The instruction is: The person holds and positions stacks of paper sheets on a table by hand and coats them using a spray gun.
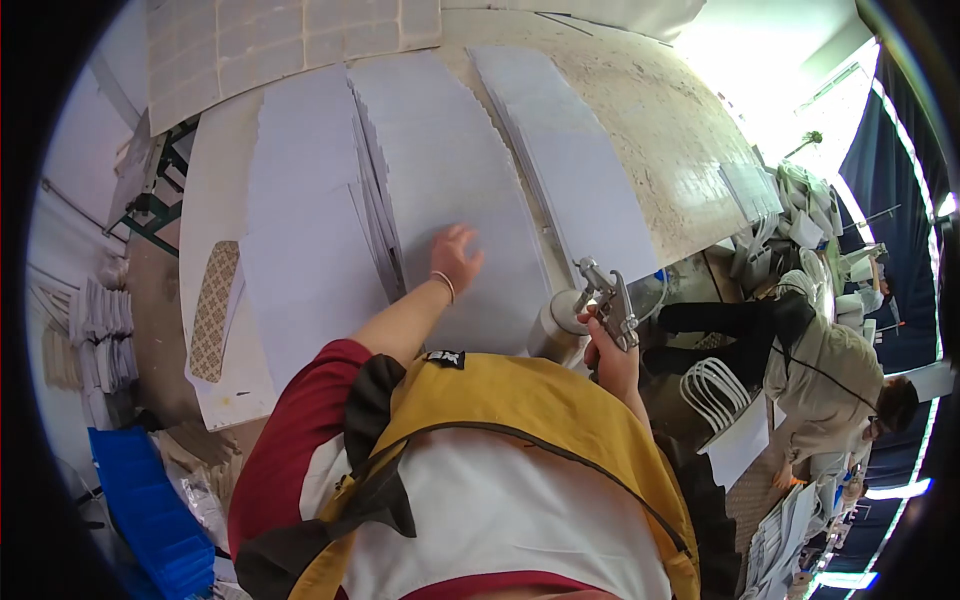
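Observation:
My left hand (458,262) is over the middle stack of white sheets (440,150), palm down with its fingers stretched out and slightly blurred. Whether it presses on the top sheet I cannot tell. In my right hand (612,362) is a metal spray gun (612,300), gripped by its handle at the table's front edge. A pale cylindrical cup (558,325) sits beside the gun's head, and a thin hose runs off to the right. Another stack of white sheets (310,200) lies to the left, and a third stack (575,160) to the right.
The pale worktable (650,120) has a stained surface. A patterned strip (215,310) lies at its left end, with a gridded panel (290,45) at the back. A blue folded object (150,510) is at lower left. At right, another person (830,370) bends near white stacked pieces.

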`<state>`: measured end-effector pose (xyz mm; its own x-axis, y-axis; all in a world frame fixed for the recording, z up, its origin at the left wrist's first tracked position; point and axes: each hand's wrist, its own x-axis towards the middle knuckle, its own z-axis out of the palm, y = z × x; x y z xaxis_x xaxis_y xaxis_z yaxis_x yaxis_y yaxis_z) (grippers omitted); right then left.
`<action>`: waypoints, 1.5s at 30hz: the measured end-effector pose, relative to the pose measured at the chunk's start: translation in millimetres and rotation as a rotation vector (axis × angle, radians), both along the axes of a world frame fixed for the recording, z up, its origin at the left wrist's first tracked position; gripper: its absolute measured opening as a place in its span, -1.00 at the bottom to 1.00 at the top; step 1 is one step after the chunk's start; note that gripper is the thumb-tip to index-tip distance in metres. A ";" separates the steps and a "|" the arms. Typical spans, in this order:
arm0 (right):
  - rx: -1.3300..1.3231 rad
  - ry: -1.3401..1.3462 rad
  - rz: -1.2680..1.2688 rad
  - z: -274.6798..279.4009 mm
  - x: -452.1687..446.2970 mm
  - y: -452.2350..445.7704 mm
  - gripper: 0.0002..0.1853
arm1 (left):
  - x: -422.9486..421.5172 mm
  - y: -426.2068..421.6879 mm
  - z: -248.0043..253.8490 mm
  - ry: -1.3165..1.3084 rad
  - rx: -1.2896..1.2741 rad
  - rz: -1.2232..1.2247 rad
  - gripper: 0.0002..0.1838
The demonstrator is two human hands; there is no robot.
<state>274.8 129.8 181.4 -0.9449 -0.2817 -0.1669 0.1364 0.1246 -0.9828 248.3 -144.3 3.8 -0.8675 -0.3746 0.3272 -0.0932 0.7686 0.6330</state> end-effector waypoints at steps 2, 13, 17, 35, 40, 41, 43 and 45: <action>0.004 -0.006 -0.012 -1.7 7.2 6.1 -0.78 | -9.7 -9.1 19.4 0.152 0.357 0.042 -0.66; 0.082 -0.046 -0.008 -1.3 29.6 5.7 -0.81 | 186.9 -2.5 325.5 0.804 0.653 -1.428 -0.73; 0.125 -0.043 0.032 1.9 43.8 -3.3 -0.81 | 202.2 14.4 342.4 0.719 0.746 -1.408 -0.77; -0.017 -0.053 0.095 -18.1 124.5 31.4 -0.81 | 266.2 75.1 352.5 0.606 0.619 -1.554 -0.82; -0.113 -0.167 0.032 -34.7 170.7 76.1 -0.80 | 262.7 119.6 327.2 0.472 0.550 -1.379 -0.89; -0.206 -0.190 0.047 -58.8 177.0 88.1 -0.80 | 259.0 133.1 317.0 0.469 0.445 -1.383 -0.86; -0.155 -0.185 0.094 -58.1 190.8 95.5 -0.80 | 260.4 147.5 292.1 0.342 0.350 -1.215 -0.84; -0.092 -0.229 0.131 -69.4 206.1 103.6 -0.80 | 264.7 139.6 271.6 0.157 0.179 -1.025 -0.86</action>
<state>481.0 233.4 112.0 -0.8402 -0.4229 -0.3396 0.3445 0.0674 -0.9364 512.9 -4.8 275.4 -0.7496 0.4603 0.4756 0.6413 0.3275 0.6939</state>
